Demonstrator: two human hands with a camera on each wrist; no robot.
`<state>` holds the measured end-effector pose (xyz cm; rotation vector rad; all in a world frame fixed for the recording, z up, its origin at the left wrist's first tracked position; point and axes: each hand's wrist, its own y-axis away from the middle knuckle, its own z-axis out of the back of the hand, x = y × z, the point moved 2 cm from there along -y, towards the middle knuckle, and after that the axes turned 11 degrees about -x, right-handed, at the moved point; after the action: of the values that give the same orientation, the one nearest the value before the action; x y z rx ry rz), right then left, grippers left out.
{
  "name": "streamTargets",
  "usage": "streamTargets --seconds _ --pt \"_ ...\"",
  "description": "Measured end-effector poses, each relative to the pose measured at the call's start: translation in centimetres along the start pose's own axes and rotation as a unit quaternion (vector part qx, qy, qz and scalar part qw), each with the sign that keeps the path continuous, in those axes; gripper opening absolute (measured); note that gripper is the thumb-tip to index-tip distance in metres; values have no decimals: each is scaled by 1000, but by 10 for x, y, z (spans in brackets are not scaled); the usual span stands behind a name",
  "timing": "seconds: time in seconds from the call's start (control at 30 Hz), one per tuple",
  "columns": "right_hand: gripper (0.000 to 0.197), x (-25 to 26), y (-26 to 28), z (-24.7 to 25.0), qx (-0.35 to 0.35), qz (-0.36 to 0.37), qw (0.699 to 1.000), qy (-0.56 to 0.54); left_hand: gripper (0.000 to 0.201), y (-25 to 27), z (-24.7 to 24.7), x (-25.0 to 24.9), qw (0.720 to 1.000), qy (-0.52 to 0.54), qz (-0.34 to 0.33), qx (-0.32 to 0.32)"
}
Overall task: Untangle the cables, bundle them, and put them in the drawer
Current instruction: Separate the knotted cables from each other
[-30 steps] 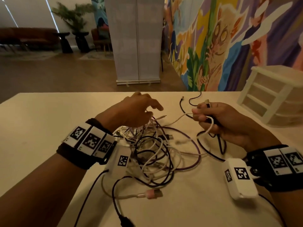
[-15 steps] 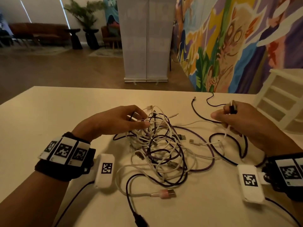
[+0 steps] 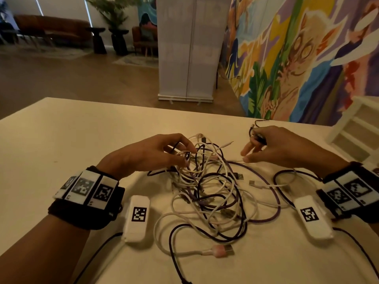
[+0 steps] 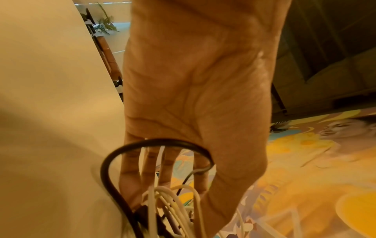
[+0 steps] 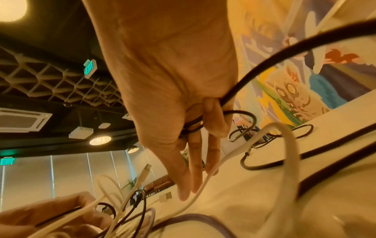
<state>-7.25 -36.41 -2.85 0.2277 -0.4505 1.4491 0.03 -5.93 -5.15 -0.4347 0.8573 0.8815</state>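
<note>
A tangle of white, black and purple cables [image 3: 213,193] lies on the cream table [image 3: 71,144] between my hands. My left hand [image 3: 180,152] reaches into the tangle's far left edge, fingers curled among white and black strands [image 4: 162,190]. My right hand [image 3: 254,148] hovers at the tangle's far right, its curled ring and little fingers holding a black cable [image 5: 230,96] against the palm while the other fingers [image 5: 195,169] stretch straight toward a white cable [image 5: 203,183]. A pink-ended plug [image 3: 221,251] lies at the near edge of the tangle.
A white drawer unit [image 3: 354,128] stands at the table's far right. White tagged sensor boxes [image 3: 137,218] hang off both wrists and rest on the table. Beyond the table are a white banner stand [image 3: 186,48] and a painted mural wall.
My right hand has moved left toward the tangle and stretched its front fingers out, still holding the black cable. My left hand stays in the tangle's left edge, now lifting strands.
</note>
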Motion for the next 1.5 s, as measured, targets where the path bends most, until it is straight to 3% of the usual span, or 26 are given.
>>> streamTargets --seconds 0.07,0.3,0.43,0.57,0.73,0.9,1.13,1.33,1.4,1.5 --pt "39 4 -7 -3 17 19 1000 12 29 3 1 -1 1000 -4 -5 15" --pt "34 16 -16 -17 31 86 996 23 65 10 8 2 997 -33 -2 71" --pt "34 18 -22 -25 52 89 994 45 53 9 9 3 996 -58 -28 65" --pt "37 20 -23 -25 40 95 994 39 60 9 10 6 991 -75 -49 102" --pt "40 21 -20 -21 9 146 989 1 45 3 14 11 994 -63 -82 32" --pt "42 26 -21 -25 -8 202 979 -14 36 1 14 11 994 -38 -103 8" --pt "44 23 -22 -31 14 144 988 -51 31 -2 10 14 995 -13 -103 -6" --pt "29 55 -10 14 -107 174 979 17 31 -5 8 18 997 -12 -72 -2" --pt "36 81 5 31 -64 206 976 -12 32 -6 7 19 997 -15 -70 -2" --pt "30 114 30 28 86 227 970 -5 32 -5 5 18 998 -18 -67 -1"
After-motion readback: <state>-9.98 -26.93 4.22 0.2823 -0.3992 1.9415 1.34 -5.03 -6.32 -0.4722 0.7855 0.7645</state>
